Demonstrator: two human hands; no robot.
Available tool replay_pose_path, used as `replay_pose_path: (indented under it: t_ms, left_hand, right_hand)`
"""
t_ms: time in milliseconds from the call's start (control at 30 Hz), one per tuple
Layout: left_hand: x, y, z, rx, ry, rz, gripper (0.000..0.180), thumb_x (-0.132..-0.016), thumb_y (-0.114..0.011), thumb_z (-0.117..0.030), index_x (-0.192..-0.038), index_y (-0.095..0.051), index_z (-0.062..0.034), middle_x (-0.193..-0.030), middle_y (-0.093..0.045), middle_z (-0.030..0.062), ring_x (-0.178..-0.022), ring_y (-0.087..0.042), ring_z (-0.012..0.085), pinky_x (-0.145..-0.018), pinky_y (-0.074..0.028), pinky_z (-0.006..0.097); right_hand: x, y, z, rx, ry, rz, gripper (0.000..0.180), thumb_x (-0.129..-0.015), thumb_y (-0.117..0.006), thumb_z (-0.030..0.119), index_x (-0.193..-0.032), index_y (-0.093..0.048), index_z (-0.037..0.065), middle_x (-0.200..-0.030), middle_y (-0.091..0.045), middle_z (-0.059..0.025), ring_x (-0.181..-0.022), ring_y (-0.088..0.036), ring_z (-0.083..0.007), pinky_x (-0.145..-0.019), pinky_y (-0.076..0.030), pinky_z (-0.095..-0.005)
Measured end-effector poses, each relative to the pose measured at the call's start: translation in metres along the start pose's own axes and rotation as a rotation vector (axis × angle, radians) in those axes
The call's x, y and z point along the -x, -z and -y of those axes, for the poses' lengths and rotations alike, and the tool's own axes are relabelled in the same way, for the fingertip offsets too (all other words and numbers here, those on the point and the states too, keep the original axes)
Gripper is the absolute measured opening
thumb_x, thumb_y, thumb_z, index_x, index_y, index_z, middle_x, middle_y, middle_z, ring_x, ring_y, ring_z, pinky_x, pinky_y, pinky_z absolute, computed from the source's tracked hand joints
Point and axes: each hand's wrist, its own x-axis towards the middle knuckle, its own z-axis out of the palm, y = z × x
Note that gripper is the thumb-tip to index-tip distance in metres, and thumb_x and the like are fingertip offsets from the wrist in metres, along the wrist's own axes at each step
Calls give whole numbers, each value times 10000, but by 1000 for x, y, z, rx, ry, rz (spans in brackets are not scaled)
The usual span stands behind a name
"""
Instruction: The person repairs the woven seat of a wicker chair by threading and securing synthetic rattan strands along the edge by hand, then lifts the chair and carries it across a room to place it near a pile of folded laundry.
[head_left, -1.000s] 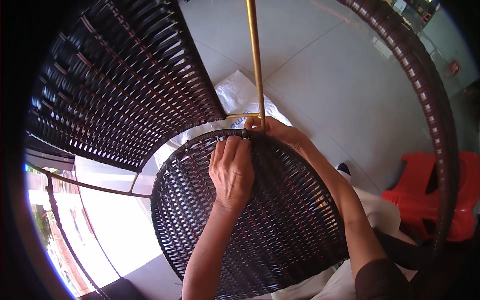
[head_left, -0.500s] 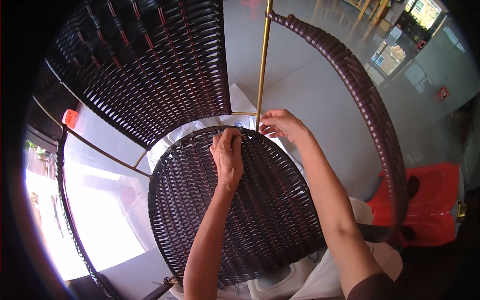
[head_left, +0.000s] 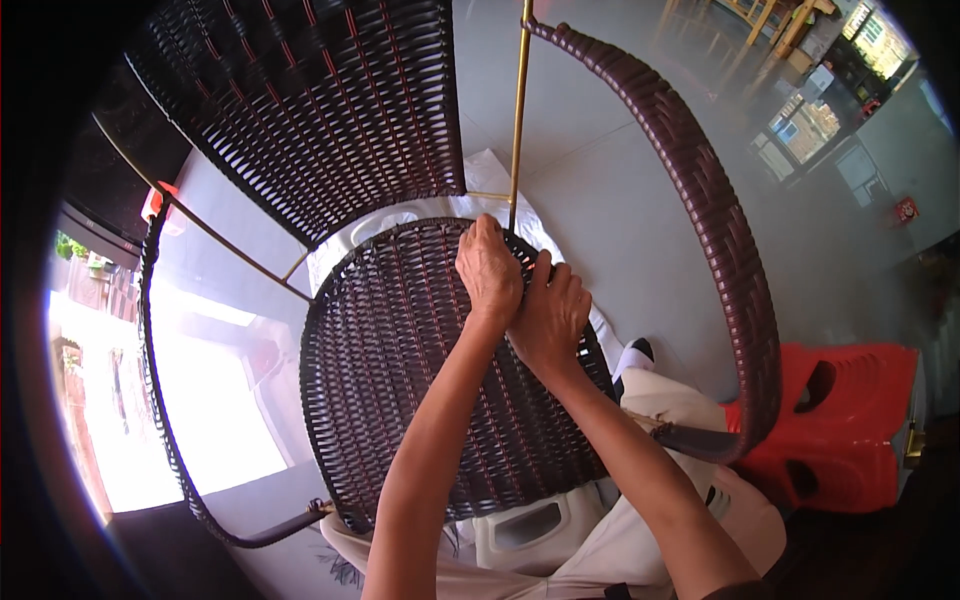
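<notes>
A dark brown wicker chair with reddish strands fills the view, its round woven seat point(head_left: 400, 350) in front of me and its tall backrest point(head_left: 340, 110) beyond. My left hand point(head_left: 490, 272) is closed at the far rim of the seat; its fingertips and anything in them are hidden. Close against it on the right, my right hand point(head_left: 553, 310) has its fingers bent over the seat's far right rim. A brass-coloured frame rod point(head_left: 520, 120) rises just beyond both hands.
The thick woven right armrest point(head_left: 700, 190) arches beside my right arm, and the thinner left one point(head_left: 155, 350) curves at the left. Red plastic stools point(head_left: 850, 420) stand at the right. White sheeting point(head_left: 535, 225) lies on the floor behind the seat. A pale plastic stool point(head_left: 525, 535) shows under the seat's near edge.
My right hand has come from beside the brass rod, beyond the rim, back onto the seat edge. My left hand has moved right along the rim, next to it. The view has shifted slightly.
</notes>
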Motion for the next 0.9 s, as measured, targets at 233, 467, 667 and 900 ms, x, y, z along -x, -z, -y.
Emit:
replay_pose_path:
  t_ms: [233, 467, 667, 900]
  left_hand:
    - [15, 18, 7, 93, -151, 35, 69, -783, -480, 28, -835, -500, -13, -756, -556, 157, -746, -535, 341, -652, -431, 438]
    - [37, 53, 4, 685, 214, 125, 137, -885, -502, -32, -974, -596, 12, -827, -644, 80, -666, -628, 119, -601, -509, 240]
    - [12, 55, 33, 650, 340, 86, 147, -859, -544, -33, -969, -628, 14, -817, -654, 85, -653, -602, 104, -603, -495, 241]
    - [-9, 42, 25, 89, -35, 245, 186, -720, -642, -15, -903, -650, -52, -806, -604, 88, -700, -611, 239, -638, -483, 334]
  right_hand:
    - [-1, -2, 3, -15, 19, 20, 594, -737, -635, 274, -1189, -400, -32, -984, -495, -177, -852, -504, -283, -699, -369, -384]
    - [-1, 2, -5, -75, 14, 32, 589, -778, -619, 286, -1210, -385, -38, -975, -479, -179, -910, -482, -298, -724, -368, -400]
    - [0, 0, -2, -85, 18, 18, 574, -804, -600, 288, -1235, -384, -23, -956, -478, -170, -867, -471, -289, -745, -352, -395]
    - [-1, 0, -2, -76, 44, 13, 573, -810, -608, 277, -1219, -378, -52, -948, -469, -174, -859, -478, -281, -736, -364, -404]
